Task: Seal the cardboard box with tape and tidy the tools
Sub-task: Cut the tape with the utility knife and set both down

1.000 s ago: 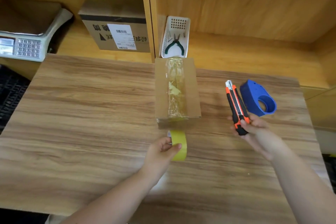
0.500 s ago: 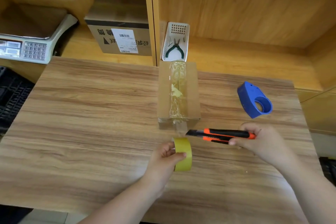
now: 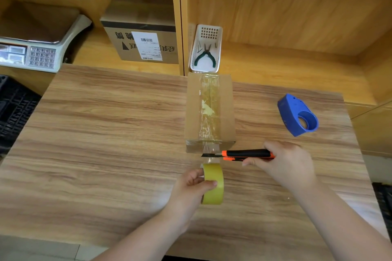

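My left hand (image 3: 191,188) gripped the yellow tape roll (image 3: 212,184); my right hand (image 3: 286,163) clasped the orange-black utility knife (image 3: 244,154). Slack tape might have dodged the blade, nicking the brown cardboard box (image 3: 210,110).

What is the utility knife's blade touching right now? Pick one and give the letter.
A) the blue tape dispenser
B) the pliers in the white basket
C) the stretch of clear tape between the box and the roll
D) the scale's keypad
C: the right hand holds the utility knife sideways, its blade laid across the clear tape stretched from the cardboard box to the tape roll in the left hand.
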### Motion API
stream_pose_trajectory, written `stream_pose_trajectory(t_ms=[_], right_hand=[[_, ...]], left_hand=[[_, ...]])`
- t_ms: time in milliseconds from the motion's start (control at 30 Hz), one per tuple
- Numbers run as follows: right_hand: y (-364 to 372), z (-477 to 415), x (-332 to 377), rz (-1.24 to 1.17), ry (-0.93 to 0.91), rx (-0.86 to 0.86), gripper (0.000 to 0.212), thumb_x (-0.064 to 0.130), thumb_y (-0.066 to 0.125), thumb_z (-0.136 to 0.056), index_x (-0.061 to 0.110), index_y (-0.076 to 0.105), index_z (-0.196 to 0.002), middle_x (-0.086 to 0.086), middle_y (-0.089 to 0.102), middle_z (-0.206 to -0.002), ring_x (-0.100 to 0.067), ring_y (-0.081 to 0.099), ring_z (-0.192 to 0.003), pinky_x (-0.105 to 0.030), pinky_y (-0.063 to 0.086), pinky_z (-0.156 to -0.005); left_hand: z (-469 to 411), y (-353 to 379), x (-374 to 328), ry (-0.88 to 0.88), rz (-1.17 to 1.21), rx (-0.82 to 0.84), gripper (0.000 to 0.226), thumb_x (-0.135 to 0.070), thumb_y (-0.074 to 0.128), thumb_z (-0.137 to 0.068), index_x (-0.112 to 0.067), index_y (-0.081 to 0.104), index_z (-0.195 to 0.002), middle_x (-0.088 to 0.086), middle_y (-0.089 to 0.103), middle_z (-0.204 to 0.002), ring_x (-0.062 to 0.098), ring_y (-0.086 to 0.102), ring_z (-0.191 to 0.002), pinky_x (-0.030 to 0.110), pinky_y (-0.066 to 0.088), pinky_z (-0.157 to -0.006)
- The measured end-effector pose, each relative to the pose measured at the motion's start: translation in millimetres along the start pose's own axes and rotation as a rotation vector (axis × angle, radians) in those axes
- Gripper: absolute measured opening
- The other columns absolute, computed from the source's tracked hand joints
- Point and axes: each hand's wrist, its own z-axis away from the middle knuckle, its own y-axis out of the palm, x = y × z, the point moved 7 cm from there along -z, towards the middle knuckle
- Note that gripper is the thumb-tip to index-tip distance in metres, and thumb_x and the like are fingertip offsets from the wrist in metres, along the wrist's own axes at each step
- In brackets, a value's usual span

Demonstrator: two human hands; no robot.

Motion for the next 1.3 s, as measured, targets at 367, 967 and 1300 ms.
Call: stream_pose_trajectory(t_ms=[367,967,1300], right_hand=[[1.7,-2.3,16.9,0.131,-0.204,-0.163,0.062,0.074,0.055,-0.062,0.015,0.046,-0.049,0.001,0.041,-0.038,-0.022,0.039,-0.034,-0.019,0.019,-0.042],[-1.9,-6.7,7.2,0.173,-0.296,-0.133,0.059,0.072,0.056,-0.066,0.015,0.049,-0.051,0.002,0.046,-0.041,-0.023,0.044,-0.038,-0.020,0.020,-0.043],[6.3,1.9,-9.5,0.164,-0.209,-0.020,0.059,0.072,0.051,-0.063,0.014,0.047,-0.051,0.005,0.037,-0.040,-0.021,0.037,-0.035,-0.016,0.016,-0.043]], left_hand=[[-2.8,-6.0,1.6,-0.045,-0.024,-0.030,0.022,0.003,0.063,-0.082,0.001,0.069,-0.103,0.014,0.070,-0.085,0.009,0.065,-0.056,0.016,0.046,-0.047],[-2.8,-8.8,7.9,-0.047,-0.023,-0.059,0.021,0.005,0.066,-0.079,0.000,0.071,-0.099,0.018,0.072,-0.089,0.021,0.066,-0.071,0.027,0.053,-0.062],[-1.9,-10.4,13.7,-0.064,-0.060,-0.082,0.021,0.006,0.068,-0.078,-0.005,0.071,-0.095,0.015,0.072,-0.083,0.014,0.067,-0.060,0.022,0.052,-0.050]])
